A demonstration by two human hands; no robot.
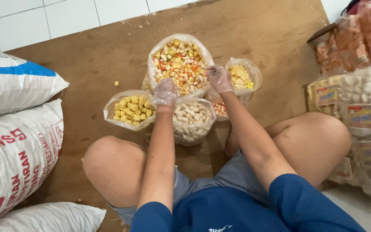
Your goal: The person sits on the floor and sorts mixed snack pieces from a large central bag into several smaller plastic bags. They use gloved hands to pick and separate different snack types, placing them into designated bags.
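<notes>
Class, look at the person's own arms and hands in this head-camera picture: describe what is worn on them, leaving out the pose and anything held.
Both the left hand and the right hand wear thin, clear, crinkled plastic gloves that end at the wrist. The forearms are bare. Short dark blue sleeves cover the upper arms. No watch, ring or bracelet shows.

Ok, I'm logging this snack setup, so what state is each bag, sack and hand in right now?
Big mixed-snack bag: open, full, both hands at its near rim.
Yellow-cube bag: open, filled.
Pale-stick bag: open, filled.
Small yellow-snack bag: open, partly filled.
Left hand: gloved, on the rim.
Right hand: gloved, on the rim.
White sacks: closed, stacked.
Packed cracker bags: sealed, piled.
</notes>
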